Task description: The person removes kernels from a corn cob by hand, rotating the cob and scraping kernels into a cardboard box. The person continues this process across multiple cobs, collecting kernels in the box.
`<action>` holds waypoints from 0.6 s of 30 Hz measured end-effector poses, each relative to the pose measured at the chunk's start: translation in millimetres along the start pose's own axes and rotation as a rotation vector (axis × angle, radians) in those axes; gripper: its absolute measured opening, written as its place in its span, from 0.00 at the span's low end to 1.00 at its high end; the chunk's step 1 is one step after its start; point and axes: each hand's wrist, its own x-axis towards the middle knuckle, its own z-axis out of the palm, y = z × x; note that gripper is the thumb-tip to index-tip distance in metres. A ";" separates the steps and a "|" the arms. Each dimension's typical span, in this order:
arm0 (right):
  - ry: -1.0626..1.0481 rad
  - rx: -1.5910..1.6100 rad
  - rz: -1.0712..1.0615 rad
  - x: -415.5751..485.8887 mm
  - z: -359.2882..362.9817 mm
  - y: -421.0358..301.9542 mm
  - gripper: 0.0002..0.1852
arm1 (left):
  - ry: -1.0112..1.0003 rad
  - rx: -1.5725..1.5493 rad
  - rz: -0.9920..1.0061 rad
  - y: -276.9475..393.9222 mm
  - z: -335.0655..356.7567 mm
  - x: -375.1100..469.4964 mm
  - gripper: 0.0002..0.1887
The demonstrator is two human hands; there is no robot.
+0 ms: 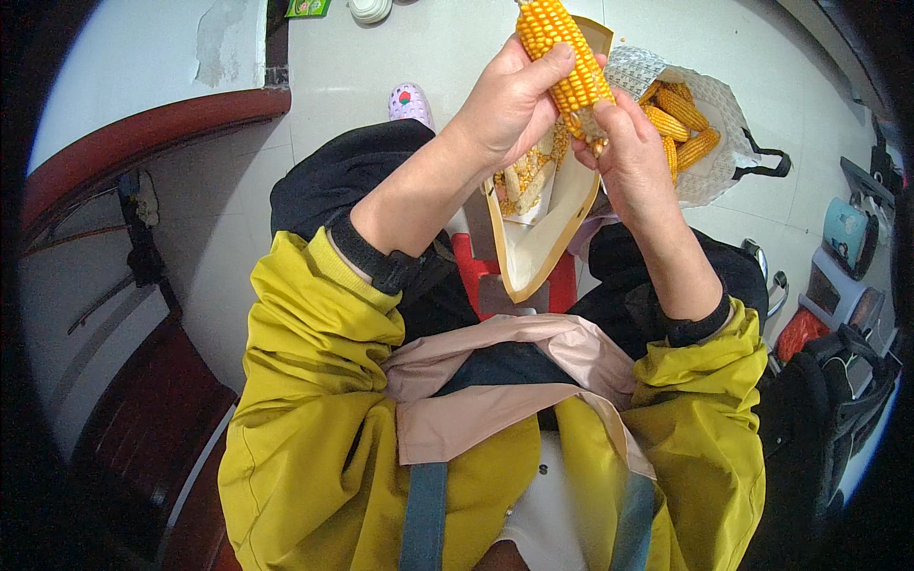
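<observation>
A yellow ear of dried corn [560, 61] is held between both my hands at the top centre. My left hand [525, 96] grips its middle, thumb lying across the kernels. Around the lower end, where some kernels are gone and bare cob shows, my right hand [628, 135] is closed, its thumb on the cob. Below them an open paper bag [546, 257] stands between my knees, holding loose kernels [530, 165] and pale bare cobs [535, 187]. To its right, a patterned bag [714, 171] with black handles lies open with several whole ears of corn [682, 110] inside.
Under the paper bag is a red and grey stool [470, 264]. A lilac clog [410, 103] is on the tiled floor beyond my left knee. A dark red wooden chair [143, 428] stands at the left. Black bags [807, 414] and household items line the right side.
</observation>
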 end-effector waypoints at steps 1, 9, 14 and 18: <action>-0.010 0.005 0.002 0.4 -0.7 -0.1 0.16 | -0.004 -0.017 -0.003 0.3 -0.3 0.0 0.20; -0.039 0.167 0.016 2.6 -3.2 0.6 0.15 | -0.024 0.001 -0.026 2.9 -1.0 -0.4 0.22; -0.048 0.160 0.024 1.1 -3.4 -0.6 0.14 | -0.026 0.010 -0.035 1.3 -0.3 -1.4 0.22; -0.017 0.132 0.031 0.1 -2.5 -2.2 0.14 | -0.033 0.017 -0.032 1.4 0.1 -1.2 0.22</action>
